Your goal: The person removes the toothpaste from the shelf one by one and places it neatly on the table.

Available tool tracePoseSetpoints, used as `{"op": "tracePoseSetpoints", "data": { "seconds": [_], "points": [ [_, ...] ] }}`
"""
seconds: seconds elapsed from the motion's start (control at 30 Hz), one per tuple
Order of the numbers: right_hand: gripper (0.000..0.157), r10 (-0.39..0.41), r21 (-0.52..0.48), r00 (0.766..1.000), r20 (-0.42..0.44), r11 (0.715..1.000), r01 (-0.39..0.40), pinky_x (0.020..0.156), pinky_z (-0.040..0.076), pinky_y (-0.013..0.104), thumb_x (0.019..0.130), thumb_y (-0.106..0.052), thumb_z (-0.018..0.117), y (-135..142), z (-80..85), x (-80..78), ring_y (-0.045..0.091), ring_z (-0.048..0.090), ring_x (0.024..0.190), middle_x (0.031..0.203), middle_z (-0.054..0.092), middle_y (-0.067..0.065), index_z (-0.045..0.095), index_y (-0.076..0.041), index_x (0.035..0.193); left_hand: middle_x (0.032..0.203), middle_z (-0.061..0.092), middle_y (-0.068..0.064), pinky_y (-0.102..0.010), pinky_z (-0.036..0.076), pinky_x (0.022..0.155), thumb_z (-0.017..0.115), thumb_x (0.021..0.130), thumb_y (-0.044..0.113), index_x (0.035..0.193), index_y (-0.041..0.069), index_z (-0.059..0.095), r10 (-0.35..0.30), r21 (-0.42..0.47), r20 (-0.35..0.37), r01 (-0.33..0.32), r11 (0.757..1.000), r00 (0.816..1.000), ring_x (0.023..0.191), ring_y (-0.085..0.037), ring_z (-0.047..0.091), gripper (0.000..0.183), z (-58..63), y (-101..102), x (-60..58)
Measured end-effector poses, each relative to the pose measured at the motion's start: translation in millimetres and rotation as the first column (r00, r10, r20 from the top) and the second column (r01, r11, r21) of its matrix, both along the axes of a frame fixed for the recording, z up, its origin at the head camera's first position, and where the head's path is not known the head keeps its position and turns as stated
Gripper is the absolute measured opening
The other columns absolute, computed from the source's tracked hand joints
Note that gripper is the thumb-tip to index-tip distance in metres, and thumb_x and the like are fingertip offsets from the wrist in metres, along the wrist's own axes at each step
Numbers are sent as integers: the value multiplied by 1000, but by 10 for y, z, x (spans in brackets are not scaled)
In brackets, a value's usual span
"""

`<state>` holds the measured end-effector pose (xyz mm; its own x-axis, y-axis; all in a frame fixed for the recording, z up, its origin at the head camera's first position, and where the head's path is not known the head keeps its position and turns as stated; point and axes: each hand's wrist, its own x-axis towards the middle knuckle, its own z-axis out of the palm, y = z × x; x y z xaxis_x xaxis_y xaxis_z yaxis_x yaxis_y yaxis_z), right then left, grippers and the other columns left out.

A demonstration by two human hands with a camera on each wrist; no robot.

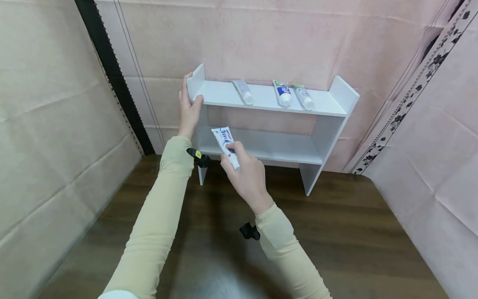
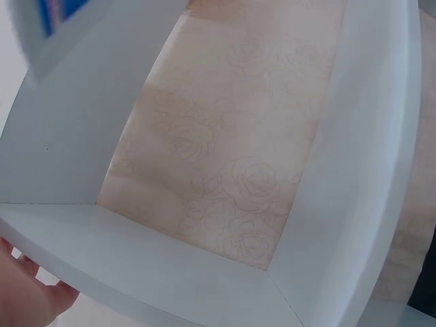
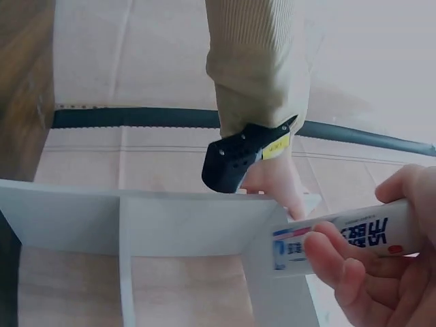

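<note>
My left hand point(image 1: 189, 114) grips the left side panel of a small white two-tier shelf point(image 1: 269, 145), thumb at the front edge of the upper board. In the left wrist view, fingertips point(image 2: 34, 293) show at the edge of the white panel. My right hand point(image 1: 251, 176) holds a white and blue toothpaste tube point(image 1: 223, 138) in front of the lower tier, tilted, its far end pointing up and left. Seen from the right wrist, the tube point(image 3: 368, 235) lies between thumb and fingers. It stands apart from the shelf boards in the head view.
On the upper board lie several more tubes: a pale one point(image 1: 243, 92) left of centre, a blue and white one point(image 1: 282, 93), and a pale one point(image 1: 303, 97) farther right. The shelf stands on a dark wooden table point(image 1: 209, 249). Light fabric point(image 1: 276, 37) hangs behind and at both sides.
</note>
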<state>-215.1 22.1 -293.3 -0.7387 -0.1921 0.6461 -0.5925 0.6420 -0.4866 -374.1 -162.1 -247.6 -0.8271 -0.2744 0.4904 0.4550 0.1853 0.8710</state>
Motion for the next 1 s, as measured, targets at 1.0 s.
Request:
{"op": "tracePoseSetpoints", "data": {
  "seconds": [1.0],
  "points": [
    [20, -17, 349, 915, 404, 927, -137, 45, 36, 21, 91, -31, 61, -63, -1328, 21, 7, 45, 51, 69, 62, 0, 64, -13, 98, 147, 30, 2, -34, 35, 101, 45, 94, 13, 147, 47, 26, -9, 2, 28, 9, 1000, 1000, 125, -11, 36, 66, -14, 9, -42]
  ]
}}
